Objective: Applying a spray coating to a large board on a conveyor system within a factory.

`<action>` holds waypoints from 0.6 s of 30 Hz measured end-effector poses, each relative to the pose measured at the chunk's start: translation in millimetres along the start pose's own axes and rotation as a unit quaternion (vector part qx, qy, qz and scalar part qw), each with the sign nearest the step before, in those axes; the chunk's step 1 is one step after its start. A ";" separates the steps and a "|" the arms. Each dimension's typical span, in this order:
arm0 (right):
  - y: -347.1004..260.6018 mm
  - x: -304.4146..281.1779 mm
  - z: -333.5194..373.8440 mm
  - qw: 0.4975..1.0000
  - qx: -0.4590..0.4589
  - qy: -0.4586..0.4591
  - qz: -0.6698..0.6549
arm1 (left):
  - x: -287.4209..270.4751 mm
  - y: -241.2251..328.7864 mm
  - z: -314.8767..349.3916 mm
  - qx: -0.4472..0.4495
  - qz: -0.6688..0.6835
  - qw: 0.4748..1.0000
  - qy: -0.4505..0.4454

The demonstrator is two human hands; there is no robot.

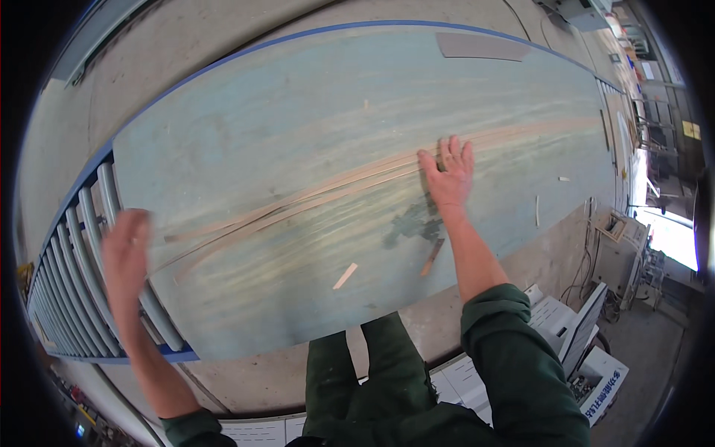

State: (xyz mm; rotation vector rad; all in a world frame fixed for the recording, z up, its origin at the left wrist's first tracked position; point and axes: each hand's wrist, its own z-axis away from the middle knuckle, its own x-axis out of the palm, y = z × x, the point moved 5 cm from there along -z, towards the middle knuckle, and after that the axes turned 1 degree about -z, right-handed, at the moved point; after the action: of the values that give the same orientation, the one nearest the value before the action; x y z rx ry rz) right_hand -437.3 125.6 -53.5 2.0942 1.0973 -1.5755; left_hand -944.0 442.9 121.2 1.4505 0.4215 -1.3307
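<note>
Long, thin wood-coloured strips (335, 179) lie in a loose bundle across the pale blue-green tabletop (298, 112). They fan apart toward the left and run together toward the far right. My right hand (450, 179) rests on the bundle with its fingers spread, so it is open. Past the table's left edge, my left hand (126, 249) is raised over the rollers and smeared by motion. One dark, narrow strip end comes close to that hand; whether the fingers hold it cannot be made out.
A roller conveyor (82, 268) adjoins the table's left end. Short offcuts (345, 276) and a brown scrap (432, 258) lie near the front edge, beside a dark stain. A grey sheet (480, 47) sits at the back right. White panels and equipment stand at the lower right.
</note>
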 end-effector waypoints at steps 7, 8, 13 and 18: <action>-0.1 -5.3 -1.4 0.999 0.005 0.000 -0.035 | 166.8 138.7 20.4 0.138 -0.249 0.957 -0.046; 0.3 -6.0 -1.2 0.999 0.006 0.003 -0.034 | 178.9 127.8 18.9 0.071 -0.267 0.959 -0.057; 0.6 -12.8 -2.4 0.997 0.007 0.036 -0.071 | 188.4 101.6 11.3 0.034 -0.105 0.991 -0.070; 2.3 -13.5 -3.5 0.996 0.013 0.043 -0.077 | 151.4 114.9 2.9 -0.014 0.023 0.998 -0.048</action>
State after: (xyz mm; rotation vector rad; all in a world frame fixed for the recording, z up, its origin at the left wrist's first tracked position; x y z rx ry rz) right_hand -434.7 121.0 -40.3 2.1589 1.3025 -1.5865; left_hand -804.6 340.6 42.3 1.3592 0.3405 -1.3461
